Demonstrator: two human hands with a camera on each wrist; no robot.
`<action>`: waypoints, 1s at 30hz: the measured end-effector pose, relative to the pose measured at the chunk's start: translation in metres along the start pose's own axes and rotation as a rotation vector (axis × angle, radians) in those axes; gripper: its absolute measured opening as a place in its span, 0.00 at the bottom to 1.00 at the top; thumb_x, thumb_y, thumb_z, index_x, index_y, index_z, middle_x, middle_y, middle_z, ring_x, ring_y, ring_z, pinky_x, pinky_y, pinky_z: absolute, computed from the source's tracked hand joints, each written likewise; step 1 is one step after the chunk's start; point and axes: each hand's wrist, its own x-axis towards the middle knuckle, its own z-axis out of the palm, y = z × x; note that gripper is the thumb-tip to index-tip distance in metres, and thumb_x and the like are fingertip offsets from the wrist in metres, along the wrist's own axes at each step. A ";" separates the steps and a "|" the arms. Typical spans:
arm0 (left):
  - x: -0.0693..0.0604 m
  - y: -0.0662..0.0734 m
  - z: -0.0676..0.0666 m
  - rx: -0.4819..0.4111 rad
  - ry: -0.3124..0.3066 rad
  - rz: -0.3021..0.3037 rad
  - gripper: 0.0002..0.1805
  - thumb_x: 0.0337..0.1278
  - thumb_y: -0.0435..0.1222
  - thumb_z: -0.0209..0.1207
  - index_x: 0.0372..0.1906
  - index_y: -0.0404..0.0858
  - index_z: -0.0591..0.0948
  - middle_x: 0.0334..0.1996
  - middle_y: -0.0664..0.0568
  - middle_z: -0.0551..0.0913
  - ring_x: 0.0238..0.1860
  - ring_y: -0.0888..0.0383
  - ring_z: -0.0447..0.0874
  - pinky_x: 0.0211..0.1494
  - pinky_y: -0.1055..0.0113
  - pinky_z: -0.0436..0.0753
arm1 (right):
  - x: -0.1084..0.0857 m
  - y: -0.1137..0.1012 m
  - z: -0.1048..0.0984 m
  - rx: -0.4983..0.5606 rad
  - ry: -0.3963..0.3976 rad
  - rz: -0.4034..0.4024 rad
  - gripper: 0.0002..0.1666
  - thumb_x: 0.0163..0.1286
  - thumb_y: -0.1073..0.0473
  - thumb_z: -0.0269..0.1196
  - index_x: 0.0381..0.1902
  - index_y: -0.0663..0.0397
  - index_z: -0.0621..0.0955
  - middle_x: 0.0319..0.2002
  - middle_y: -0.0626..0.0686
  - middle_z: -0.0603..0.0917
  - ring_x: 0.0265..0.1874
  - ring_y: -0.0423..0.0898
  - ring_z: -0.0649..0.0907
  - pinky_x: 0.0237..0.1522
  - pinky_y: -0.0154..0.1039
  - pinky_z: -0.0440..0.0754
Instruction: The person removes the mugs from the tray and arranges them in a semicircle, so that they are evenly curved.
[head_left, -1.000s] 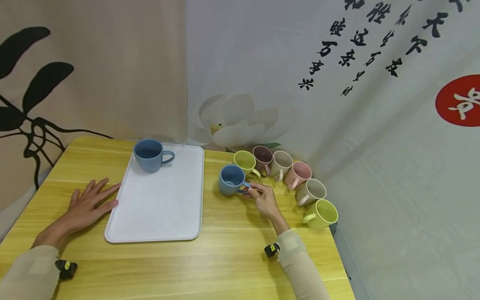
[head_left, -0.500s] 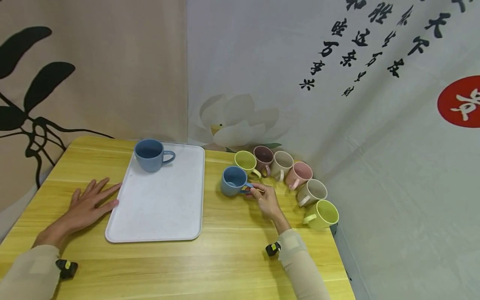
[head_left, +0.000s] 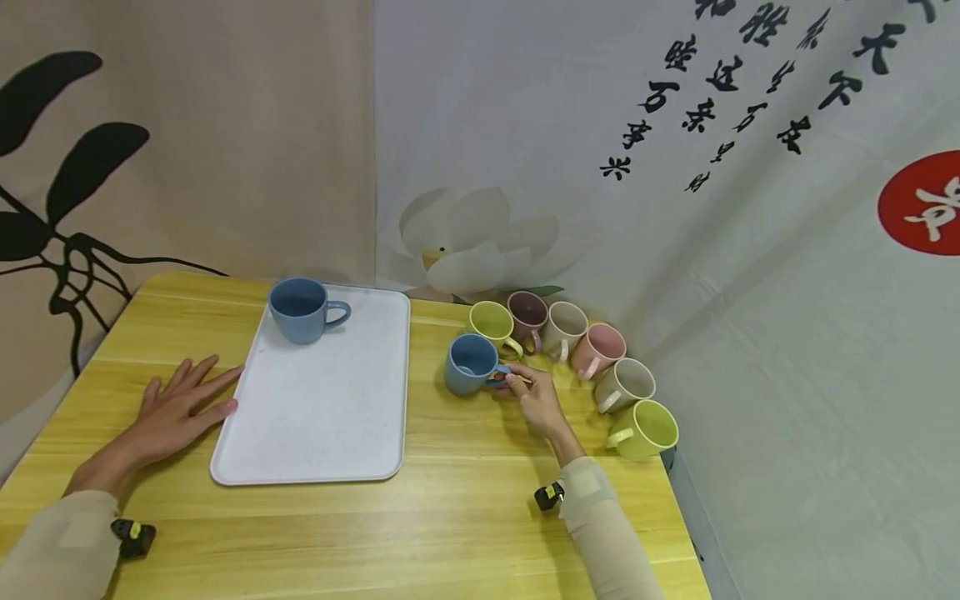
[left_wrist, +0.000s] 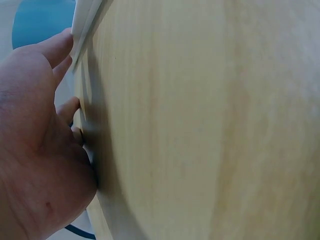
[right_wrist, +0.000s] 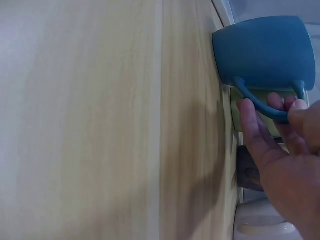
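Observation:
My right hand (head_left: 538, 402) pinches the handle of a blue mug (head_left: 469, 367) between thumb and fingers. In the right wrist view this upright blue mug (right_wrist: 265, 52) is at or just over the tabletop; whether it touches I cannot tell. A yellow-green mug (head_left: 489, 319) stands right behind it. A second blue mug (head_left: 297, 310) stands on the far left corner of the white tray (head_left: 322, 417), handle to the right. My left hand (head_left: 171, 417) lies with spread fingers beside the tray, thumb and forefinger touching its left rim. The left wrist view shows these fingers (left_wrist: 57, 47) at the rim.
Along the back right edge of the wooden table (head_left: 315, 542) several mugs form a curved row: dark purple (head_left: 527, 310), beige (head_left: 564, 329), pink (head_left: 597, 348), grey-white (head_left: 625, 383) and another yellow-green mug (head_left: 643, 429). A printed curtain (head_left: 480, 150) hangs behind.
My right hand and the blue mug it holds have shifted slightly to the right, nearer the row of mugs. The left hand, the tray and the mug on it have stayed put.

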 end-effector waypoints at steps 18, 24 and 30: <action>0.001 0.002 -0.003 0.005 -0.009 -0.005 0.38 0.90 0.53 0.53 0.91 0.43 0.61 0.92 0.24 0.42 0.90 0.15 0.27 0.82 0.15 0.20 | -0.003 -0.009 -0.002 -0.256 0.145 -0.064 0.19 0.87 0.63 0.64 0.69 0.68 0.85 0.62 0.68 0.92 0.61 0.65 0.92 0.60 0.33 0.90; 0.001 0.001 0.000 0.002 0.007 0.004 0.38 0.90 0.52 0.54 0.91 0.43 0.62 0.92 0.24 0.43 0.90 0.16 0.27 0.82 0.15 0.20 | -0.006 -0.039 0.009 -0.312 0.263 -0.225 0.17 0.84 0.66 0.67 0.64 0.69 0.86 0.60 0.69 0.92 0.61 0.65 0.91 0.65 0.46 0.92; 0.001 -0.001 0.001 0.001 0.009 0.002 0.38 0.90 0.53 0.54 0.91 0.43 0.61 0.92 0.24 0.42 0.90 0.16 0.26 0.82 0.15 0.19 | -0.003 -0.064 0.031 -0.341 0.245 -0.384 0.17 0.83 0.67 0.67 0.64 0.68 0.86 0.60 0.69 0.91 0.61 0.69 0.89 0.66 0.67 0.88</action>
